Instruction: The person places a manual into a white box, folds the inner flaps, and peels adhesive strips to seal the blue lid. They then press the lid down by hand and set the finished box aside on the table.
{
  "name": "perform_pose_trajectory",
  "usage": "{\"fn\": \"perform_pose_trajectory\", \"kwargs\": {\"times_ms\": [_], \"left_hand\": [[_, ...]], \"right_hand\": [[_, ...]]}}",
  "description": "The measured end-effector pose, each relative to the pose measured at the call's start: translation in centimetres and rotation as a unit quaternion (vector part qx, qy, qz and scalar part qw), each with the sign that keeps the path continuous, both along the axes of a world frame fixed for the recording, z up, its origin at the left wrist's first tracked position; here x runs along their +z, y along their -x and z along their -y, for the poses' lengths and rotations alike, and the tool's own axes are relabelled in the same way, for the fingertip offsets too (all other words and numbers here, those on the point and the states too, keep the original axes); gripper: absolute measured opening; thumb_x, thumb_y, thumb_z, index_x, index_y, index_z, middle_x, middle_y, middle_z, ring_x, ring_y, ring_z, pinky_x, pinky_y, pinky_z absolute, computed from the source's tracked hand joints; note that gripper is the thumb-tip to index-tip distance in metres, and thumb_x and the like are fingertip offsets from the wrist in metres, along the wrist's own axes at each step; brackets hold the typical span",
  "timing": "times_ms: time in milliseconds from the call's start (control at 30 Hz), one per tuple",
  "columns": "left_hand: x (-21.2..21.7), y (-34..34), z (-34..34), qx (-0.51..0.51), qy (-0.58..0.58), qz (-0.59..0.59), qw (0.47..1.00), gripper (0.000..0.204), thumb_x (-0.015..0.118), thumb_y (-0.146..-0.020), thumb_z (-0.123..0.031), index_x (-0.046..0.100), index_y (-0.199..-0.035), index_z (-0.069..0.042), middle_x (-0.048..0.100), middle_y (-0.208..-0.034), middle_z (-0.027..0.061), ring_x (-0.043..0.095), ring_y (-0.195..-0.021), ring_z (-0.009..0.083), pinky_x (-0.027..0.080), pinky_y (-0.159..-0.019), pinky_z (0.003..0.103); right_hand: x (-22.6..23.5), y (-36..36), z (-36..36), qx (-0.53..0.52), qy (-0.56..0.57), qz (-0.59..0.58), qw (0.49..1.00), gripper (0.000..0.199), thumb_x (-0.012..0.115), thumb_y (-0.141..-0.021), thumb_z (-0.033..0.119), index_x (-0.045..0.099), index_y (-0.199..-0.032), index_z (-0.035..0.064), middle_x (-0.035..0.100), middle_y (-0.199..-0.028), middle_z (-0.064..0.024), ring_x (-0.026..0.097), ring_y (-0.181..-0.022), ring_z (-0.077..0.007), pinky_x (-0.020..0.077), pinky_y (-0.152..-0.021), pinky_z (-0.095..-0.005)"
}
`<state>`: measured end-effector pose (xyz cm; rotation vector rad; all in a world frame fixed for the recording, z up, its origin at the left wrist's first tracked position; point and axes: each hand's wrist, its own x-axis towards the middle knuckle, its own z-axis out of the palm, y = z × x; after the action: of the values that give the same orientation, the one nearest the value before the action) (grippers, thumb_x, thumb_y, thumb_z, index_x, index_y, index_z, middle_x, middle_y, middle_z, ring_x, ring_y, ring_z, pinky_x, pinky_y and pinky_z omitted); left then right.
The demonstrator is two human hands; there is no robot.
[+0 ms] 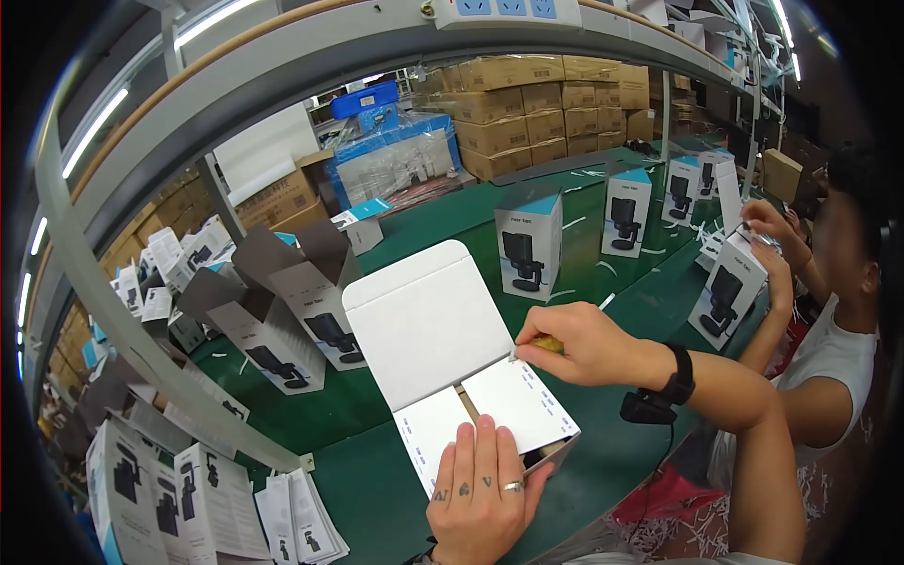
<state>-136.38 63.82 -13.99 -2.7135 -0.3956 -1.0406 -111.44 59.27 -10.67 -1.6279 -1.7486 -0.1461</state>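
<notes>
In front of me stands a white carton (428, 325) with its large lid flap folded back and two smaller top flaps turned inward, a narrow gap between them. My left hand (482, 499) lies flat across these small flaps near the front edge, fingers stretched and holding nothing. Closed in a fist, my right hand (589, 347) grips a small yellow object (547, 344), mostly hidden by the fingers. It touches the carton at the right end of the lid's fold. A black band with a cabled device (650, 405) is around my right wrist.
Two open printed cartons (282, 363) stand to the left. Leaflets (297, 518) lie below them. Closed cartons (529, 250) line the green table (405, 235). At right a co-worker (833, 367) handles another carton (725, 297). A metal post (122, 292) rises at left.
</notes>
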Motion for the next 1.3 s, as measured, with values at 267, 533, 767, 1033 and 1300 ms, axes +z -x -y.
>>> {"fn": "perform_pose_trajectory", "kwargs": {"times_ms": [267, 533, 767, 1033, 1300], "left_hand": [[-0.2, 0.5, -2.2, -0.009, 0.028, -0.005, 1.0, 0.051, 0.067, -0.093, -0.038, 0.066, -0.123, 0.004, 0.067, -0.127, 0.0225, 0.065, -0.116, 0.0377, 0.049, -0.102, 0.045], [-0.2, 1.4, -2.9, -0.014, 0.007, 0.008, 1.0, 0.05, 0.067, -0.093, -0.038, 0.067, -0.122, 0.003, 0.067, -0.127, 0.0224, 0.065, -0.117, 0.0375, 0.049, -0.102, 0.045], [-0.3, 2.9, -4.0, -0.073, -0.015, 0.023, 0.997, 0.048, 0.066, -0.095, -0.037, 0.067, -0.121, 0.003, 0.068, -0.125, 0.0215, 0.066, -0.116, 0.0366, 0.049, -0.102, 0.044], [-0.2, 2.6, -3.5, 0.039, -0.028, 0.062, 0.997, 0.047, 0.063, -0.097, -0.037, 0.067, -0.121, 0.003, 0.068, -0.125, 0.0211, 0.066, -0.116, 0.0361, 0.049, -0.102, 0.044], [-0.6, 3.3, -4.1, 0.019, -0.013, 0.041, 0.999, 0.048, 0.062, -0.097, -0.037, 0.066, -0.123, 0.003, 0.067, -0.126, 0.0221, 0.066, -0.116, 0.0371, 0.049, -0.102, 0.045]], "right_hand": [[4.6, 1.5, 0.2, 0.073, 0.171, -0.091, 0.978, 0.021, 0.075, -0.087, 0.021, 0.064, -0.094, 0.0044, 0.068, -0.077, -0.0108, 0.069, -0.069, -0.0257, 0.0525, -0.063, -0.0344], [3.3, 1.6, -2.6, 0.087, 0.107, 0.13, 0.982, 0.019, 0.069, -0.09, 0.017, 0.061, -0.101, 0.0043, 0.067, -0.083, -0.0123, 0.068, -0.072, -0.0328, 0.0523, -0.061, -0.0384], [5.2, 2.4, 0.6, 0.117, 0.222, 0.043, 0.967, 0.011, 0.063, -0.095, 0.014, 0.059, -0.102, 0.0059, 0.064, -0.081, -0.0067, 0.064, -0.068, -0.0289, 0.0485, -0.058, -0.0364], [6.3, 6.3, 1.8, 0.016, 0.171, -0.12, 0.978, 0.024, 0.072, -0.095, 0.026, 0.061, -0.089, 0.0047, 0.059, -0.071, -0.0019, 0.054, -0.061, -0.0118, 0.0427, -0.056, -0.0298], [3.5, 5.4, -5.8, -0.083, 0.315, -0.268, 0.907, 0.03, 0.077, -0.087, 0.027, 0.056, -0.079, 0.0066, 0.055, -0.07, 0.0011, 0.048, -0.061, -0.0087, 0.0374, -0.054, -0.0264]]}}
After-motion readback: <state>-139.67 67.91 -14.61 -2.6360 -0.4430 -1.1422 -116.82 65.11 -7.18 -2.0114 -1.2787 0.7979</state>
